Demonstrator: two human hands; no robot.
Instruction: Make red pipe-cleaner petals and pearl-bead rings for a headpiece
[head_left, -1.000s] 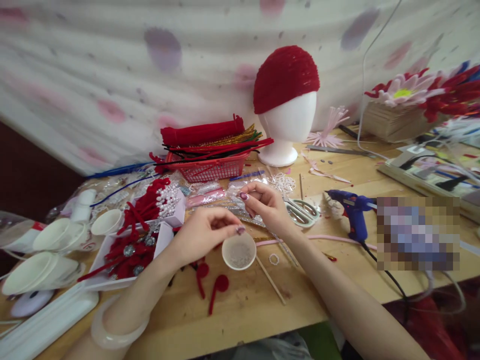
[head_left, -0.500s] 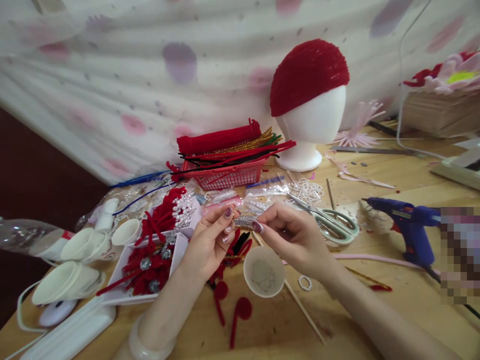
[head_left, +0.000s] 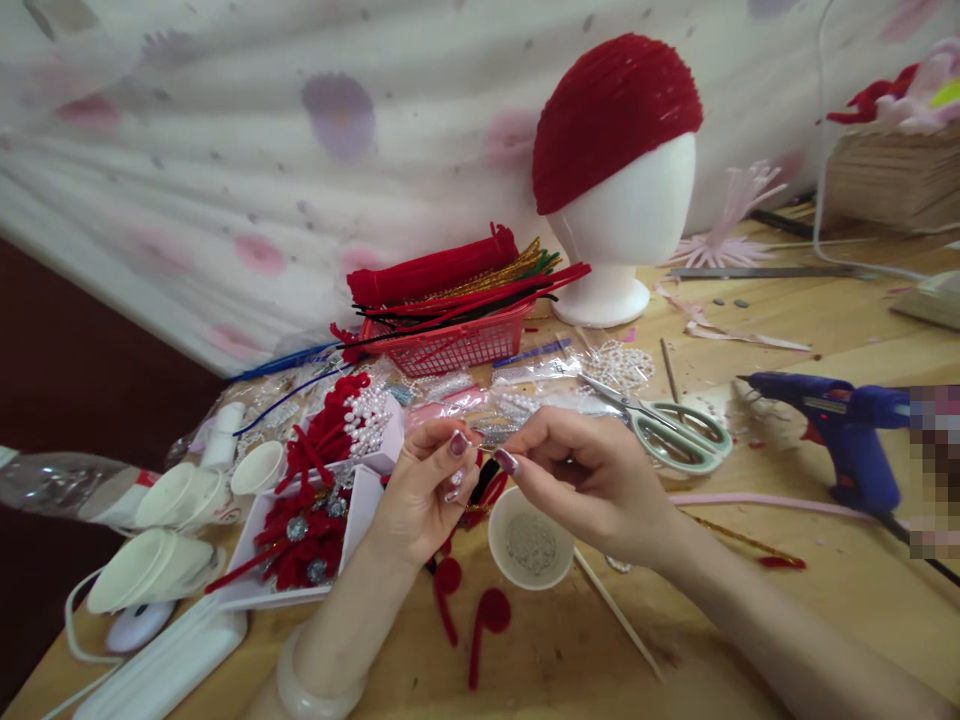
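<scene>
My left hand (head_left: 424,490) is closed in a pinch, and my right hand (head_left: 592,480) pinches from the other side. Between their fingertips runs a thin gold strand (head_left: 486,449), its ends hidden by the fingers. Just below sits a paper cup (head_left: 531,540) with small pale grains at its bottom. Two red chenille pieces with coiled heads, one of them a red coil (head_left: 493,611), lie in front of the cup. A wooden stick (head_left: 619,618) slants beside it. Under my right hand a pearl ring (head_left: 618,565) is mostly covered.
White boxes hold red chenille flowers (head_left: 292,540) and pearls (head_left: 367,422). Paper cups (head_left: 146,570) stand left. Behind are a red basket (head_left: 450,343) of chenille stems and a foam head (head_left: 645,215) with a red cap. Scissors (head_left: 675,440) and a blue glue gun (head_left: 847,430) lie right.
The camera view has shifted slightly, moving the glue gun and scissors rightward in the picture. My hands stay pinched together, and my right hand now hides most of the pearl ring.
</scene>
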